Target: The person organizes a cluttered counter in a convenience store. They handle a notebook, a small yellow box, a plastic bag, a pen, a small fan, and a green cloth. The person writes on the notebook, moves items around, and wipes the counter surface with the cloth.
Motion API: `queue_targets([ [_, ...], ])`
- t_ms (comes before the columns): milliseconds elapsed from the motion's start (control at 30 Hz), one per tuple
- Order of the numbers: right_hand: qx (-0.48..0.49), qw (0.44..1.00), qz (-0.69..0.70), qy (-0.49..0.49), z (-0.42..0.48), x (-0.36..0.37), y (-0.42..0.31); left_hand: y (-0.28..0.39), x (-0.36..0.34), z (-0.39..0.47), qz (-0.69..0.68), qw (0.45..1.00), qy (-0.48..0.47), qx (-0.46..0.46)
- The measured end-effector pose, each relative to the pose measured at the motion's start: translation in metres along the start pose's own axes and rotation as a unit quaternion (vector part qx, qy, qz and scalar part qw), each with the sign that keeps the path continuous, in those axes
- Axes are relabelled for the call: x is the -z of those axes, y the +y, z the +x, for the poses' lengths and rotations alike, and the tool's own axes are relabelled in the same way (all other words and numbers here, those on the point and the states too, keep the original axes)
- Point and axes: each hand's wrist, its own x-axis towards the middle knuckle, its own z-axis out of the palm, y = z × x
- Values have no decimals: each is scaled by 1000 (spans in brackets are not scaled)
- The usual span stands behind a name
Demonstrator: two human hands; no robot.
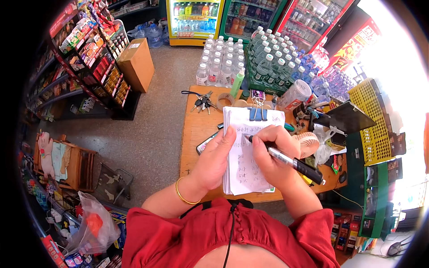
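My left hand (214,159) holds a stack of paper sheets (249,186) by its left edge, thumb on top. A blue binder clip (257,114) grips the sheets at their top. Handwriting in several rows covers the upper sheet. In my right hand (276,150) is a black and silver pen (290,160), its tip at the paper near the top rows. Partly hidden behind my left hand, a phone (206,143) lies on the wooden desk (194,127). Beyond the sheets are a bunch of keys (203,102), a roll of tape (225,100) and a green spray bottle (237,82).
Packs of bottled water (214,72) and green-tinted bottles (264,67) stand past the desk. A plastic jar (296,93), a white plastic bag (323,142) and a yellow perforated rack (372,124) are at the right. Leftward are a cardboard box (137,63), snack shelves (90,53) and a folding stool (110,184).
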Motion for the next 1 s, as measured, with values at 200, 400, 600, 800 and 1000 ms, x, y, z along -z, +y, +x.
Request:
queue_targets([
  [200,82,995,-38,-39,1,6,-2,3,-7,-3,6,1000,-9,-10],
  [400,44,998,-31,11,-2,2,-4,0,-3,-4,1,1000,-17,-13],
  [600,48,997,-2,62,-6,2,-3,0,-2,-5,-17,1000,-24,-8],
  [800,62,997,-30,32,-5,4,-4,1,-2,-6,18,1000,-21,-11],
  [1000,76,995,-61,37,-5,5,-3,1,-1,-5,-6,1000,-24,-4],
])
